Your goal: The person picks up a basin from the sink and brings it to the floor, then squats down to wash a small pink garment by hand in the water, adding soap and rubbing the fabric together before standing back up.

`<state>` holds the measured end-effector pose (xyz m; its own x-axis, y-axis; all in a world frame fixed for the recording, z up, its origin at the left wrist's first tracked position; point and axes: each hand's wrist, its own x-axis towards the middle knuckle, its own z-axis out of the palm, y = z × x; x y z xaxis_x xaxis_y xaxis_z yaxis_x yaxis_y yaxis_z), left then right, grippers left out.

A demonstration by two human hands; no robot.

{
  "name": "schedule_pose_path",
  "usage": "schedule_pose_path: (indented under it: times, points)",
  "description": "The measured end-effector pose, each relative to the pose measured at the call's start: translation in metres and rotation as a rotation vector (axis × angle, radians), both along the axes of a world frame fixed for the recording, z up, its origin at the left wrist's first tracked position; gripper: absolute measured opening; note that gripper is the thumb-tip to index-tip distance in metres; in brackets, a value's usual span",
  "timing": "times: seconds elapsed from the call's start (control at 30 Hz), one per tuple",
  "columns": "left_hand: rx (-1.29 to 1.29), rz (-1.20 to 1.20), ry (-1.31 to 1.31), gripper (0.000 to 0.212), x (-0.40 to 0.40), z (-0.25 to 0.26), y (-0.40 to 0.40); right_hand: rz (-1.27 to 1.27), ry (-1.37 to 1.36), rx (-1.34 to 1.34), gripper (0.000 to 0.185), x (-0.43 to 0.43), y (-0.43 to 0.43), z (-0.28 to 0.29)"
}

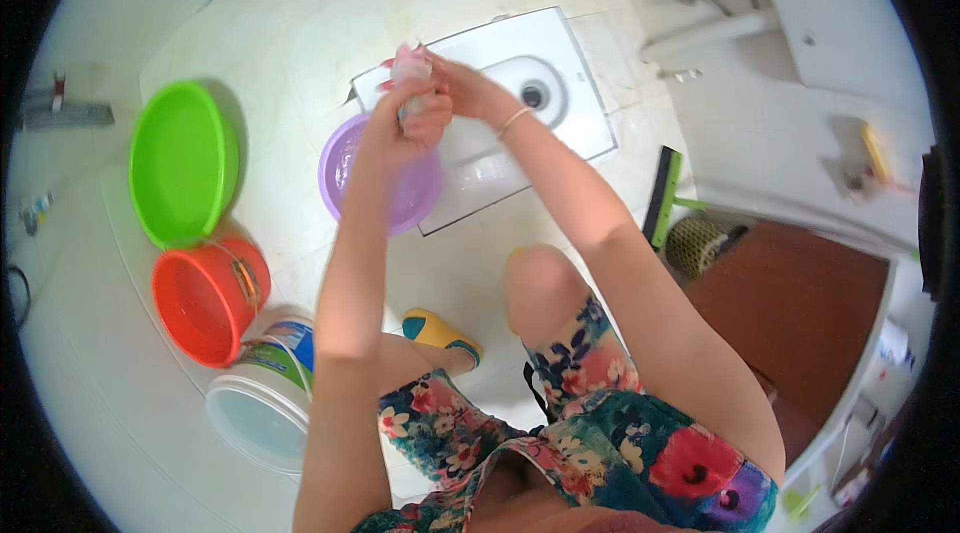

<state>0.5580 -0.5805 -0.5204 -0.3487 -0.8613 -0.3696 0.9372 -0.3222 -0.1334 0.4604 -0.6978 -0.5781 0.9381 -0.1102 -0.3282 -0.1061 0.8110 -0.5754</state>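
A small pink and whitish piece of cloth [412,64] is bunched between my hands, above the rim of a purple plastic basin [416,192]. My left hand [421,117] is closed on its lower part. My right hand [459,85] is at its right side, fingers against the upper part; motion blur hides the exact grip. The basin stands on the floor and overlaps the left edge of a white squat toilet pan [499,158]. Something shiny shows inside the basin, partly hidden by my left forearm.
A green basin [180,165], a red bucket [196,308] and a white bucket [259,413] stand along the left wall. At right are a green-and-black squeegee [663,195], a patterned waste basket [691,246] and a brown panel [795,323]. A yellow slipper [431,330] is below.
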Motion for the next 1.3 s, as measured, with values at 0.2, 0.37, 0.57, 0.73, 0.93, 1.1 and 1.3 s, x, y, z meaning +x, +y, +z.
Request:
schedule_pose_path:
  times: [0.2,0.37,0.57,0.73,0.93,1.1,1.3]
  points:
    - [-0.345,0.399,0.931,0.013,-0.095,0.164,-0.004,-0.242,-0.75,0.439,0.053,0.006,0.037,0.179]
    - [-0.311,0.061,0.461,0.015,-0.094,0.266,0.02,-0.144,-0.282,-0.29,0.022,-0.055,0.021,0.35]
    - [-0.013,-0.297,-0.544,0.013,-0.119,0.303,0.01,-0.192,-0.041,-0.746,0.022,-0.107,0.024,0.376]
    - [0.173,-0.407,-1.317,0.022,-0.156,0.27,-0.021,-0.537,0.088,-1.078,0.017,-0.117,0.02,0.327]
    - [0.087,-0.432,-1.92,0.016,-0.178,0.207,-0.06,-0.704,0.553,-1.111,0.011,-0.147,-0.002,0.321]
    - [-0.129,-0.642,-2.474,0.015,-0.215,0.223,-0.1,-1.631,0.865,-0.945,0.02,-0.183,0.003,0.379]
    - [-0.488,-0.869,-2.39,0.015,-0.255,0.275,-0.099,-1.027,0.989,-0.946,0.036,-0.283,0.004,0.327]
